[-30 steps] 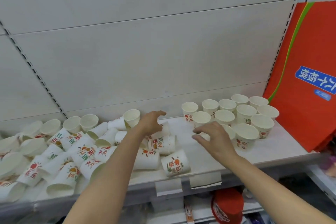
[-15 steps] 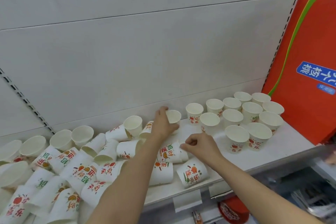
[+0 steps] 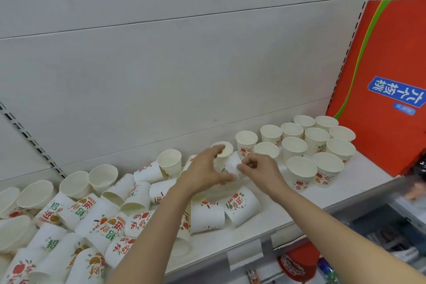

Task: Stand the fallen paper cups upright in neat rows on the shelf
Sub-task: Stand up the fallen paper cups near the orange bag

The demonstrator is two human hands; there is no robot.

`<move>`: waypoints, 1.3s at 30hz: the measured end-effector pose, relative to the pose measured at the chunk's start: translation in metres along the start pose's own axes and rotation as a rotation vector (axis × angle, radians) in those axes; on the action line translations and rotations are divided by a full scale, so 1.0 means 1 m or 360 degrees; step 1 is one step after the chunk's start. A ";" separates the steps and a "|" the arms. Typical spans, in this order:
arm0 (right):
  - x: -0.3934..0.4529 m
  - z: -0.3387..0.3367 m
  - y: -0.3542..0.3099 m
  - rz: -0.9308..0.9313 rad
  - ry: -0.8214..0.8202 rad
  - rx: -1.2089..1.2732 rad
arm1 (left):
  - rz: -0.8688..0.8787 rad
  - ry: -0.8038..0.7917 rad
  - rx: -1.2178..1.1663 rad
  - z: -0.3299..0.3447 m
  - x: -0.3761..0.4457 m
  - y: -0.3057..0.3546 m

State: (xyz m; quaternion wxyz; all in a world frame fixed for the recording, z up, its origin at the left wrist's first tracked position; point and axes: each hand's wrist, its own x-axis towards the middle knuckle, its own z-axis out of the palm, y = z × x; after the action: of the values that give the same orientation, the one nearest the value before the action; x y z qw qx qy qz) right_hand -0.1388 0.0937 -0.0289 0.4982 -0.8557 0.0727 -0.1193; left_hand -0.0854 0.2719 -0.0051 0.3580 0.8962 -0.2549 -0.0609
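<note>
From the head camera, both hands meet over one paper cup at the middle of the white shelf, just left of the standing group. The left hand curls around the cup's left side, thumb up near the rim and fingers wrapping low in front. The right hand pinches its right wall with bent fingertips. So both hands hold the same cup. How firmly is hard to judge, since the hands hide most of the wall.

The cup's mouth faces up and slightly back, so its long axis is close to vertical — it looks nearly stood up, though whether its base touches the shelf cannot be seen. The upright cups stand in rows to the right, against an orange carton; the nearest of them is just beside the right hand's knuckles. The open slot for this cup probably lies on that side, so the right hand is the nearer one for placing it.

Left of and below the hands lies the pile of fallen cups, on their sides with mouths pointing various ways — the left hand is nearer to these. Most of the task seems yet to be done.
</note>
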 end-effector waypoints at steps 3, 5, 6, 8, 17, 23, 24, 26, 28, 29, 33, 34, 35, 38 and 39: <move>0.003 -0.008 -0.012 -0.0086 0.0056 0.0137 | 0.0061 -0.0050 0.0178 0.009 0.000 0.004; 0.002 -0.013 -0.020 -0.0158 0.0063 0.0181 | 0.0093 0.0072 0.0218 0.016 0.002 0.008; 0.002 -0.015 -0.023 -0.0188 0.0085 0.0178 | 0.0086 0.0138 0.0197 0.019 0.003 0.010; 0.000 -0.020 -0.028 -0.0234 0.0196 0.0128 | 0.0058 0.0229 0.0119 0.024 0.005 0.009; -0.018 -0.045 -0.007 -0.0672 0.0881 -0.0576 | -0.0031 0.0351 -0.0179 0.049 0.011 -0.001; -0.040 -0.047 0.025 -0.0884 0.0903 -0.0989 | -0.0161 0.0291 -0.0274 0.064 0.009 0.006; -0.040 -0.045 0.031 -0.0908 0.0844 -0.1032 | -0.0161 0.0263 -0.0276 0.065 0.011 0.009; -0.040 -0.042 0.042 -0.0930 0.0758 -0.1097 | -0.0158 0.0224 -0.0245 0.069 0.016 0.017; -0.037 -0.041 0.051 -0.0907 0.0699 -0.1158 | -0.0172 0.0183 -0.0215 0.073 0.021 0.020; -0.035 -0.040 0.054 -0.0875 0.0688 -0.1176 | -0.0183 0.0160 -0.0199 0.074 0.022 0.021; -0.030 -0.040 0.066 -0.0758 0.0658 -0.1165 | -0.0211 0.0132 -0.0197 0.067 0.024 0.015; -0.029 -0.040 0.068 -0.0759 0.0653 -0.1157 | -0.0217 0.0145 -0.0194 0.063 0.022 0.013; -0.030 -0.040 0.068 -0.0770 0.0658 -0.1140 | -0.0220 0.0169 -0.0175 0.058 0.019 0.010; -0.037 -0.035 0.056 -0.0858 0.0748 -0.1019 | -0.0190 0.0313 -0.0151 0.039 0.006 -0.001; -0.041 -0.031 0.050 -0.0879 0.0755 -0.0953 | -0.0182 0.0384 -0.0120 0.031 0.001 -0.006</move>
State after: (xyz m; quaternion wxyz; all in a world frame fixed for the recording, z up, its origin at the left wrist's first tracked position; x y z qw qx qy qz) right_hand -0.1872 0.0530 -0.0633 0.1488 -0.8982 -0.0146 -0.4134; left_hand -0.0909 0.2561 -0.0319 0.4155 0.8959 -0.1561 0.0174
